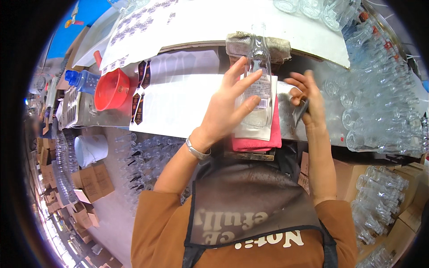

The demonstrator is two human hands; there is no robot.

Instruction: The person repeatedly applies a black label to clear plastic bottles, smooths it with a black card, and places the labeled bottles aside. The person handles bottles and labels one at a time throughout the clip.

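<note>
A clear glass bottle lies on its back in front of me, its neck pointing away over a folded greyish cloth. A printed label with a barcode sits on its body. My left hand reaches over the bottle's left side with its fingers spread; whether the fingertips press on the glass I cannot tell. Off to the bottle's right, my right hand is raised and slightly blurred, closed on a small dark flat scraper. Under the bottle are a white pad and a pink towel.
A white label sheet with dark decals lies left, beside a red dipper and a blue-capped bottle. More printed sheets cover the raised board behind. Clear glass bottles crowd the right side. Cardboard boxes and a white bucket stand below left.
</note>
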